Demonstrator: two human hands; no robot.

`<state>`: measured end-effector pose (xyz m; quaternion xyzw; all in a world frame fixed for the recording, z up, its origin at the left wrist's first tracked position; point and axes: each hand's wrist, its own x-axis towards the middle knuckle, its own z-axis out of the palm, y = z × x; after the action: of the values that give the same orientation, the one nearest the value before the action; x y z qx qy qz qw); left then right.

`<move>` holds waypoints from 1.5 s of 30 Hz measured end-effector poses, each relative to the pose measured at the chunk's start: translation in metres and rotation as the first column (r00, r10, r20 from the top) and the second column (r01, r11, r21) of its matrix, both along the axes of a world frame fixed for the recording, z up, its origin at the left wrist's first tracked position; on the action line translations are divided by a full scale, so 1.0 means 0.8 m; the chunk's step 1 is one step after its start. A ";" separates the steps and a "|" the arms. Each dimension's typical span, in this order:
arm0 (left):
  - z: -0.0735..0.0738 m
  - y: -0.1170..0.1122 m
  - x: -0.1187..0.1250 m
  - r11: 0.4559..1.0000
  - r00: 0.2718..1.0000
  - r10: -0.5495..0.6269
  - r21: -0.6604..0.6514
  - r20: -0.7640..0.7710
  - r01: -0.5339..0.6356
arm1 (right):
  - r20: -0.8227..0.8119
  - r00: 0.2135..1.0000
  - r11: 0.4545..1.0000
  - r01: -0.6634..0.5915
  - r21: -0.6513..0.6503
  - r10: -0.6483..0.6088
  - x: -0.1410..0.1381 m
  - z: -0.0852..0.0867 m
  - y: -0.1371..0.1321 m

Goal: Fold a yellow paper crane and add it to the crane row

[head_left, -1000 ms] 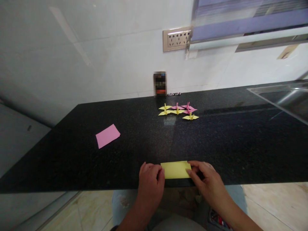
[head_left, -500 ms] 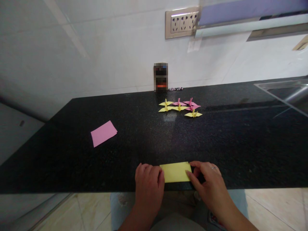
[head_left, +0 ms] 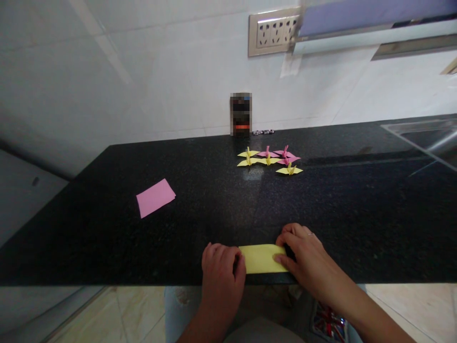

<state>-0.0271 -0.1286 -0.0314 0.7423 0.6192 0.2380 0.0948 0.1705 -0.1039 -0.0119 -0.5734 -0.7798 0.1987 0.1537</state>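
Holds yellow paper [head_left: 262, 260] near the front edge of the worktop [head_left: 214, 205], gripping its left end with the curled left hand [head_left: 223, 267] and pinching its right end between thumb and fingers of the right hand [head_left: 303, 252]. Has pink paper [head_left: 156, 198] lying well apart to the left, with yellow and pink cranes [head_left: 268, 161] grouped farther back, towards the wall [head_left: 178, 85].

The paper strip [head_left: 262, 259] is yellow, the counter [head_left: 210, 205] black.
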 end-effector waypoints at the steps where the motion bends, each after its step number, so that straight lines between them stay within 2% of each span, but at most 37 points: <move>1: 0.000 0.000 0.000 1.000 1.000 0.007 0.003 0.013 -0.007 | -0.010 1.000 1.000 -0.007 -0.019 0.007 -0.001 0.003 0.002; 12: 0.002 0.002 0.004 0.999 0.998 -0.035 0.002 0.046 0.035 | -0.028 0.997 0.987 -0.078 -0.140 0.074 -0.008 0.014 0.008; 15: 0.004 0.000 0.002 0.999 0.991 -0.023 -0.038 0.133 0.028 | -0.114 0.991 0.985 -0.083 -0.150 0.066 -0.008 0.017 0.007; 17: 0.007 -0.001 0.003 0.997 0.963 0.014 -0.075 0.270 0.006 | -0.228 0.973 0.976 -0.088 -0.199 0.041 -0.008 0.017 0.005; 19: 0.014 0.000 0.005 0.987 0.865 0.101 -0.162 0.492 -0.023 | -0.375 0.927 0.952 -0.100 -0.288 -0.016 -0.009 0.015 0.002; 21: 0.022 0.001 0.010 0.948 0.660 0.224 -0.316 0.717 0.022 | -0.522 0.848 0.920 -0.125 -0.372 -0.096 -0.009 0.014 -0.001; 22: 0.027 0.001 0.013 0.914 0.534 0.286 -0.394 0.796 0.098 | -0.583 0.801 0.906 -0.138 -0.401 -0.137 -0.009 0.013 -0.002; 23: 0.031 0.002 0.016 0.876 0.437 0.345 -0.452 0.831 0.167 | -0.633 0.755 0.894 -0.150 -0.422 -0.172 -0.009 0.013 -0.003; 25: 0.038 0.001 0.022 0.828 0.314 0.405 -0.490 0.859 0.272 | -0.698 0.679 0.875 -0.172 -0.452 -0.227 -0.010 0.015 -0.005; 28: 0.043 -0.003 0.028 0.815 0.196 0.446 -0.487 0.873 0.313 | -0.744 0.604 0.851 -0.196 -0.487 -0.286 -0.012 0.018 -0.008; 30: 0.044 -0.007 0.030 0.813 0.158 0.469 -0.495 0.869 0.308 | -0.759 0.568 0.841 -0.201 -0.503 -0.318 -0.013 0.021 -0.011; 35: 0.043 -0.013 0.031 0.821 0.122 0.473 -0.487 0.873 0.298 | -0.766 0.523 0.838 -0.164 -0.521 -0.373 -0.018 0.023 -0.019; 45: 0.043 -0.018 0.032 0.823 0.132 0.480 -0.498 0.867 0.275 | -0.788 0.488 0.838 -0.185 -0.514 -0.375 -0.021 0.024 -0.021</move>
<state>-0.0014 -0.1429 0.0033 0.2868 0.4917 0.4797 0.6677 0.1539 -0.1205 0.0070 -0.4565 -0.4703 0.6590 0.3691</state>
